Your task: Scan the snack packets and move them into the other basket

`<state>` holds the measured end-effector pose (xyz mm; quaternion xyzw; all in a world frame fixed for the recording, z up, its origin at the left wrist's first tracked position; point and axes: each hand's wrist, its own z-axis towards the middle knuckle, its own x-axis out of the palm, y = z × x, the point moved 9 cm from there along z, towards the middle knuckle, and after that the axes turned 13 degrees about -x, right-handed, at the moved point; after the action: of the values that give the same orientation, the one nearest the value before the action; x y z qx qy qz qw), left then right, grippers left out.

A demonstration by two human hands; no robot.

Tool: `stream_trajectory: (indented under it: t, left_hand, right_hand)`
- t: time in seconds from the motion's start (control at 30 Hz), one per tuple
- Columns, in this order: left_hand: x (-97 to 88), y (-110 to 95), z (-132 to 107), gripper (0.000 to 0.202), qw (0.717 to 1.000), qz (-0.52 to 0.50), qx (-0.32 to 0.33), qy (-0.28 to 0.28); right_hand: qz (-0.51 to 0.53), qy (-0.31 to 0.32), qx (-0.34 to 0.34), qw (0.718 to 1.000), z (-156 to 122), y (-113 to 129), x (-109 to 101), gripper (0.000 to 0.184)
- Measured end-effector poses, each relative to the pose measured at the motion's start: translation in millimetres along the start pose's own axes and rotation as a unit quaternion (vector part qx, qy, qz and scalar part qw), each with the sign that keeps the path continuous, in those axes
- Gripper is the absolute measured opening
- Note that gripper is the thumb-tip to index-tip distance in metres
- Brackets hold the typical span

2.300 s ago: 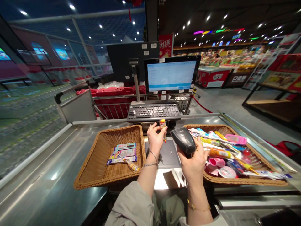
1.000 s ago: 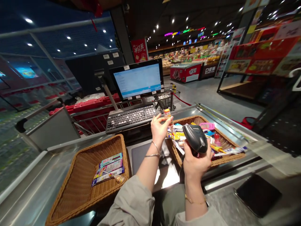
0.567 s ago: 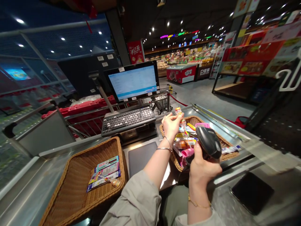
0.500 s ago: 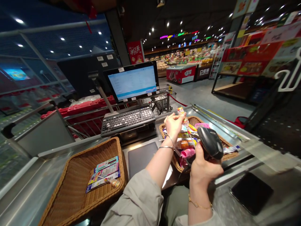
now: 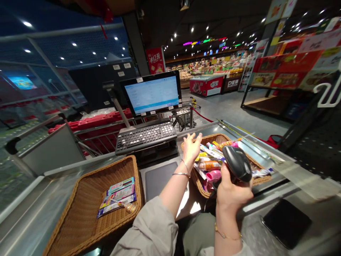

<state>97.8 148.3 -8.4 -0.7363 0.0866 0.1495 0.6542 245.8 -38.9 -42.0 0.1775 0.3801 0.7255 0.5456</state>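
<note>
My left hand (image 5: 192,146) hangs over the left rim of the right wicker basket (image 5: 201,188), fingers apart, nothing visible in them. My right hand (image 5: 232,192) is wrapped round a black handheld barcode scanner (image 5: 237,163), held above the basket's near side. Inside lie several brightly wrapped sweets, among them an orange tube (image 5: 210,165), a pink piece (image 5: 213,175) and a yellow-orange wrapped item (image 5: 226,144) by the far rim. The left wicker basket (image 5: 85,199) holds several flat packets (image 5: 117,199) and a lollipop (image 5: 130,207).
A monitor (image 5: 152,93) and black keyboard (image 5: 146,136) stand behind a flat grey panel (image 5: 161,180) between the baskets. A black phone-like slab (image 5: 287,222) lies on the counter at the right. Beyond are a trolley (image 5: 183,115) and a red freezer (image 5: 206,86).
My left hand has moved left and opened, and the small wrapped sweet it held is out of its fingers. A yellow-orange item now shows at the basket's far side. The scanner stays nearly still.
</note>
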Motion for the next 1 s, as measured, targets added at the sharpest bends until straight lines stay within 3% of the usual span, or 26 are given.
stream_trajectory:
  t: [0.1, 0.4, 0.67, 0.87, 1.0]
  left_hand:
    - [-43.6, 9.8, -17.4, 0.057, 0.999, 0.012, 0.038, -0.018]
    - [-155.1, 48.8, -71.4, 0.051, 0.981, 0.116, 0.082, -0.134]
    - [-239.0, 73.6, -101.3, 0.054, 0.957, 0.196, 0.074, -0.201]
    - [-303.2, 113.1, -108.0, 0.053, 0.947, 0.223, 0.012, -0.231]
    - [-330.3, 136.8, -109.7, 0.056, 0.935, 0.273, -0.019, -0.224]
  right_hand:
    - [-0.011, -0.038, 0.030, 0.999, -2.8, 6.8, -5.9, 0.076]
    - [0.013, 0.011, -0.013, 1.000, -12.8, 45.6, 12.7, 0.079]
    - [0.063, 0.139, -0.036, 0.988, -35.1, 81.0, 46.3, 0.075]
    - [0.111, 0.300, -0.144, 0.937, -72.5, 120.0, 83.6, 0.051]
    - [0.115, 0.360, -0.196, 0.905, -99.1, 141.8, 98.5, 0.040]
